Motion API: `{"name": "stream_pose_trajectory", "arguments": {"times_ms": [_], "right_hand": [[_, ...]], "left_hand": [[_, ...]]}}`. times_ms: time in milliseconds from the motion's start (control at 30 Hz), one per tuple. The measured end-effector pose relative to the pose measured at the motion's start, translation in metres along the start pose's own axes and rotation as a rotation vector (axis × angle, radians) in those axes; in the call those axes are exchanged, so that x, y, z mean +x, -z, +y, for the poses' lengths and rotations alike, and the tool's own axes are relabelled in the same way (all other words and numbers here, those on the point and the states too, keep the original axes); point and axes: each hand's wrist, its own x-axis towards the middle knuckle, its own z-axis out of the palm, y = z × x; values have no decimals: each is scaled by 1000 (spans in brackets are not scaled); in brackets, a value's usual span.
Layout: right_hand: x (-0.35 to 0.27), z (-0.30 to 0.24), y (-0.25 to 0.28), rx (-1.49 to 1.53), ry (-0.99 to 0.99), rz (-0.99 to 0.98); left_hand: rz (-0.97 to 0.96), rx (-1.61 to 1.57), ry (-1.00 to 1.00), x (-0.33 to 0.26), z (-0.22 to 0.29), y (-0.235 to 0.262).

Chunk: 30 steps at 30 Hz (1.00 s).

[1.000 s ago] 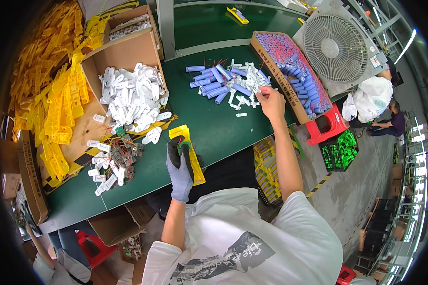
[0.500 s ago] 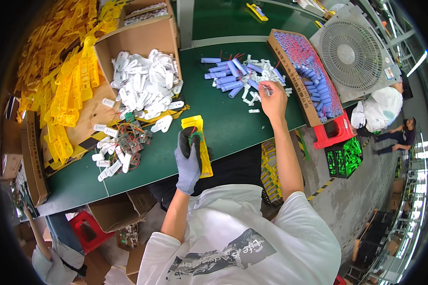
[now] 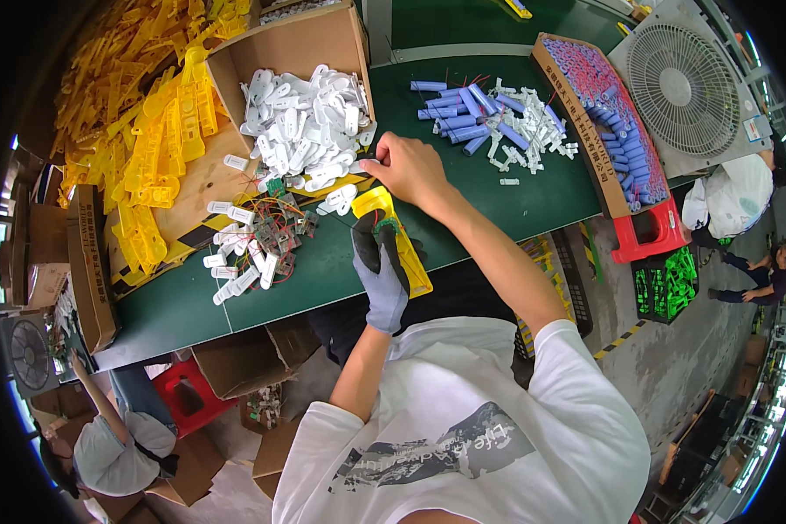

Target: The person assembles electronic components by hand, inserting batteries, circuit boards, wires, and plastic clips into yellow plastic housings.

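Yellow housing (image 3: pixel 414 274) in left grip (image 3: pixel 382 278), lettered carton (image 3: pixel 583 131)

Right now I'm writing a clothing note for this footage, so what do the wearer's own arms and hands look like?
The left hand wears a glove, grey toward the wrist and black over the fingers. The right hand has no glove. The short sleeves are loose and white, leaving both forearms uncovered.
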Motion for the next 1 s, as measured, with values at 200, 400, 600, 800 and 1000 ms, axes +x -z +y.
{"name": "stream_pose_trajectory", "arguments": {"times_ms": [200,400,600,800,1000], "right_hand": [[-12,10,20,185,-124,-113],[-22,-4,8,166,-39,-39],[-35,7,13,535,28,-48],[-91,-7,34,841,-224,216],[-133,-20,29,738,-156,126]], "left_hand": [[23,30,9,3,2,-2],[9,-6,-2,4,1,-1],[11,-9,-5,4,2,0],[51,30,-63,6,-17,7],[79,536,-409,5,-7,0]]}}
